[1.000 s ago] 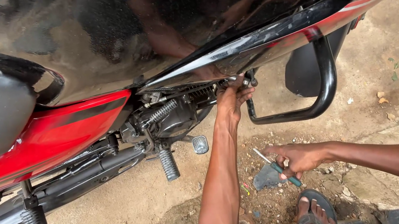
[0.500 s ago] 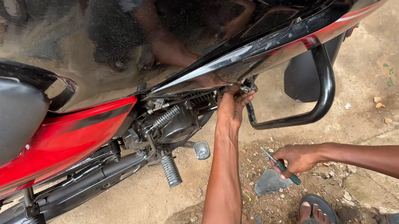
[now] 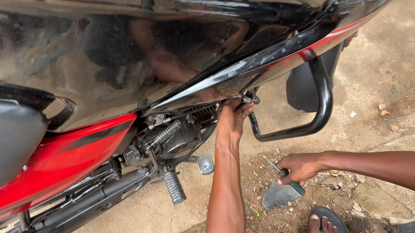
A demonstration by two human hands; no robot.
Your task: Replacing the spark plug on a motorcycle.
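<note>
A black and red motorcycle (image 3: 159, 54) fills the upper left of the head view, seen from above its glossy tank. My left hand (image 3: 233, 116) reaches up under the tank's edge and touches a small metal part beside the engine (image 3: 176, 138); its fingers curl around that part. My right hand (image 3: 299, 167) rests low on the ground and is closed around a screwdriver (image 3: 283, 173) with a green handle. The tool's tip points up and to the left.
A black crash guard bar (image 3: 316, 114) loops out to the right of the engine. A footpeg (image 3: 174, 187) and a brake pedal (image 3: 205, 164) stick out below. A grey flat scrap (image 3: 278, 197) lies on the dirt, and my sandalled foot (image 3: 327, 228) is at the bottom.
The view has shifted slightly closer to the bike. My left hand stays under the tank edge. My right hand with the screwdriver has hardly moved.
</note>
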